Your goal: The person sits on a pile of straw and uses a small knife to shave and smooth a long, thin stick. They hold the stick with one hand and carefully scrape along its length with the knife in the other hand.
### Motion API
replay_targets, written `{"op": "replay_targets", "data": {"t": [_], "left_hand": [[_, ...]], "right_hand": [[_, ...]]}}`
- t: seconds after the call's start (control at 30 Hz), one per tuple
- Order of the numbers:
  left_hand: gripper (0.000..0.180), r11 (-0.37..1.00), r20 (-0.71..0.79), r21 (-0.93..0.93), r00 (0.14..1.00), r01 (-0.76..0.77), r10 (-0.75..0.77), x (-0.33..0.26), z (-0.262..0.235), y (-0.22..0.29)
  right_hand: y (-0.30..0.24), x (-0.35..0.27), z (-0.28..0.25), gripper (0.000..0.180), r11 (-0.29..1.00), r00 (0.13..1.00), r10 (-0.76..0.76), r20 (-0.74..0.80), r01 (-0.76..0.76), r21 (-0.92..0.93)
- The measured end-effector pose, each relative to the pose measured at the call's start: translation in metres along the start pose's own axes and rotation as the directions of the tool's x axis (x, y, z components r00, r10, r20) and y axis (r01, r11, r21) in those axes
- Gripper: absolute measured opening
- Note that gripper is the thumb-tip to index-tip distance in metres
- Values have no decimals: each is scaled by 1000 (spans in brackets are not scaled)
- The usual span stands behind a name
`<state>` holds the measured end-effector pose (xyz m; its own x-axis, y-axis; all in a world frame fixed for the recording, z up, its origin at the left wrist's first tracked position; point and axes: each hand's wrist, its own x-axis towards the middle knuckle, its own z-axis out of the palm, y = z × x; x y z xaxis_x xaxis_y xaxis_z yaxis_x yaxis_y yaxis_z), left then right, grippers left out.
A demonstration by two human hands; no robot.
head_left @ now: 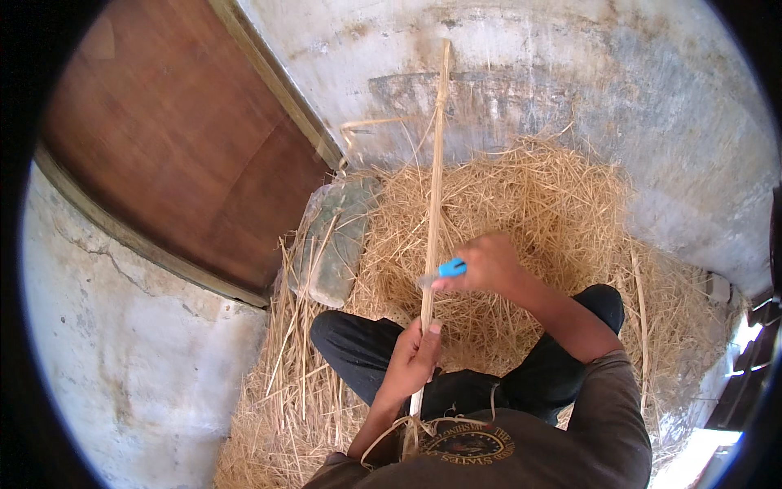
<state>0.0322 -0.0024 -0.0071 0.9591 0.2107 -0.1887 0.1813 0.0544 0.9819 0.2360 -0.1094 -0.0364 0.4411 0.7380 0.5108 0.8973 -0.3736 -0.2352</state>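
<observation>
A person sitting cross-legged is gripping a blue-handled tool (pixel 453 267) in the right hand (pixel 489 262), its greyish end meeting the long pale stick (pixel 437 179) just beyond the left hand (pixel 413 359). The left hand is clasping that stick, its thumb lying along the top. The stick is running from the lap, between dark trousers (pixel 350 338), out over a bed of straw (pixel 497 183) toward its far edge, the upper end showing against a stained whitewashed wall (pixel 570 73); whether it is touching the wall cannot be told. A thin bent strip (pixel 379 122) is showing left of the stick, above the straw's far edge. Near the straw's far left corner, a greyish-green slab (pixel 336 244) is lying beside a brown door panel (pixel 187 147).
</observation>
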Motion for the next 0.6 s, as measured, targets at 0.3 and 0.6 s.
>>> {"op": "replay_targets", "data": {"t": [0.3,0.6], "left_hand": [[24,989,166,146,985,28,-52,-17,13,-5],[31,990,164,-107,984,91,-72,-9,-10,-9]], "right_hand": [[172,38,1,79,735,739,667,-92,-673,-83],[134,57,14,87,682,718,694,61,-682,264]]}}
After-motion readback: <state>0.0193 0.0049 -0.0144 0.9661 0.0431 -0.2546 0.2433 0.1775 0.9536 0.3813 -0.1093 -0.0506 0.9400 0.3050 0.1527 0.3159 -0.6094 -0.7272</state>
